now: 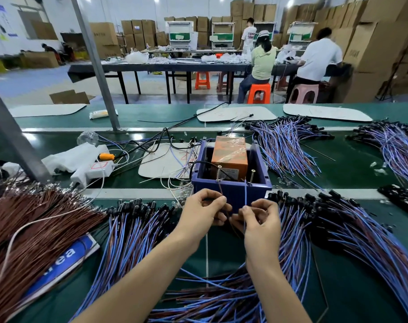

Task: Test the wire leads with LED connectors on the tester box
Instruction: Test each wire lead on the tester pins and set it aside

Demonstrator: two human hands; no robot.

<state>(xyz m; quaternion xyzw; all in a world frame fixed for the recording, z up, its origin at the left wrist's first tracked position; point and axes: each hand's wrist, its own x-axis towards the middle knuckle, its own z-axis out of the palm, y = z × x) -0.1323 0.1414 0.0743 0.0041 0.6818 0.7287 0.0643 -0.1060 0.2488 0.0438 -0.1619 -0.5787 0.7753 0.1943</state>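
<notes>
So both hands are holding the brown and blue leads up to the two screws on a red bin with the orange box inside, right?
Not quite: the bin is dark blue, not red, as the head view shows. The left hand holds the brown lead, the right hand the blue lead, up at the screws; the orange box sits inside.

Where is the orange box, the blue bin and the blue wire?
orange box (229, 157): head view, on its front face.
blue bin (231, 190): head view, on its near wall.
blue wire (245, 194): head view, stretch above the right hand.

white power strip (98, 169), orange stools (258, 93), cardboard boxes (373, 45)
</notes>
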